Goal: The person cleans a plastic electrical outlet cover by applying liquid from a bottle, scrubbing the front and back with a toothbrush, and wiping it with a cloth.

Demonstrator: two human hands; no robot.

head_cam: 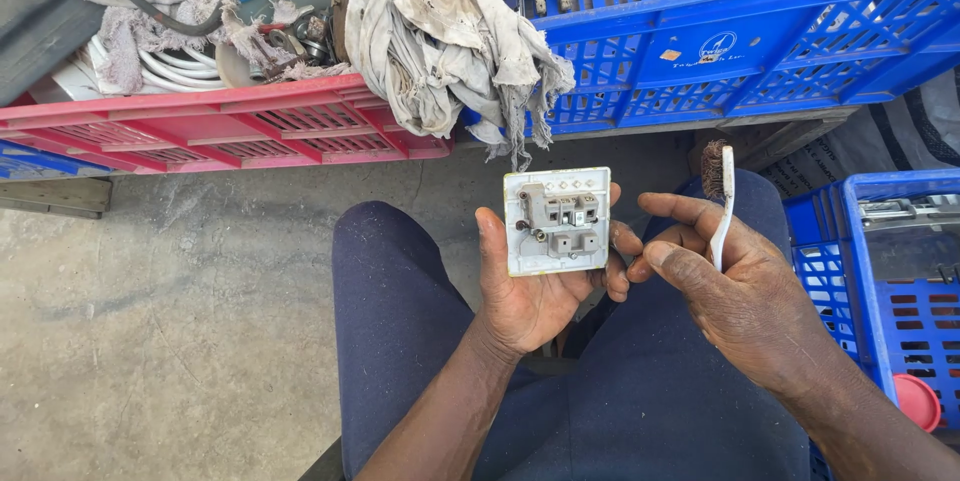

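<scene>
While I look down over my knees, my left hand [535, 291] holds a switch plate [557, 220] back side up, thumb on its left edge and fingers curled round the right, so the grey terminal block faces me. The plate sits in the palm above my lap, between my thighs in dark blue trousers [400, 301]. My right hand [725, 276] is closed round a white toothbrush [720, 206], bristles up and turned away from the plate; the bristles look brown and dirty. Brush and plate are near each other but apart, and the brush touches nothing but my fingers.

As for progress, I judge the cleaning partly done at best. The white rim of the plate looks fairly clean, yet there are dark specks on its face and grime round the terminals, so brushing seems left to do there. I cannot tell how the front side looks, since it lies against my palm.

Ahead of me a red crate [230, 126] holds rags, white cable and odd parts, with a stained cloth [440, 41] hanging over its edge. Beside it a blue crate [740, 51] holds more electrical fittings. Another blue crate [890, 281] stands at my right, by a small red lid [918, 401]. The concrete floor [170, 321] is dusty.
</scene>
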